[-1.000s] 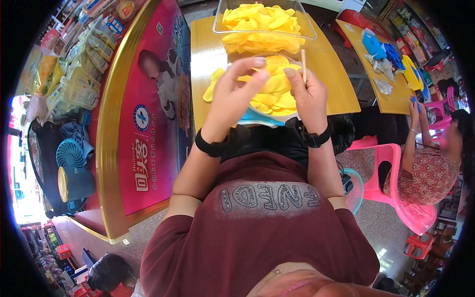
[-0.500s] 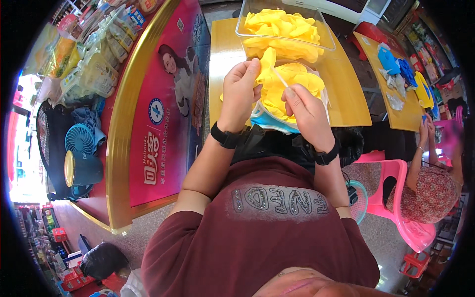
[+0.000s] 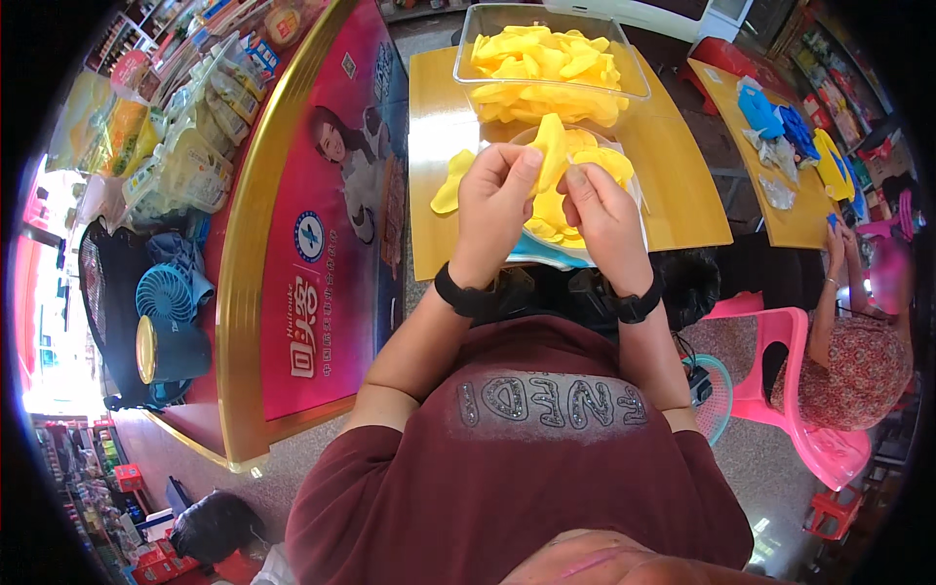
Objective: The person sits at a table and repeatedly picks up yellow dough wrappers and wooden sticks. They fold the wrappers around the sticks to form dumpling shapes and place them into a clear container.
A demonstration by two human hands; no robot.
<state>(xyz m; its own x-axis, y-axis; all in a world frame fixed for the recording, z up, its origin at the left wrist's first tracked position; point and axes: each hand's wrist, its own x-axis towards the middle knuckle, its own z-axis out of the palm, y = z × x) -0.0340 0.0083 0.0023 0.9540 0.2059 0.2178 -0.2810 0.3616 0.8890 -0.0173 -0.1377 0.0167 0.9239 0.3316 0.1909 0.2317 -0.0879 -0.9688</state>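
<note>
A yellow, petal-shaped cloth-like piece [image 3: 550,146] stands upright between my hands. My left hand [image 3: 495,203] pinches its left side between thumb and fingers. My right hand [image 3: 606,216] is closed in a pinch at the lower right of the same piece; whatever thin thing is under its fingertips is hidden. Behind and below my hands, a round container [image 3: 577,128] holds a pile of similar yellow pieces [image 3: 602,159], partly covered by my hands. One loose yellow piece [image 3: 450,187] lies on the table left of my left hand.
A clear plastic bin [image 3: 634,90] full of yellow pieces stands at the far side of the wooden table [image 3: 690,185]. A pink counter [image 3: 312,263] with a gold edge rises at left. At right, a person [image 3: 846,370] sits on a pink chair [image 3: 751,390] by another table.
The thin white strip seen between my hands is no longer visible. My right hand has come up against the yellow piece, and both hands have moved slightly right and lower.
</note>
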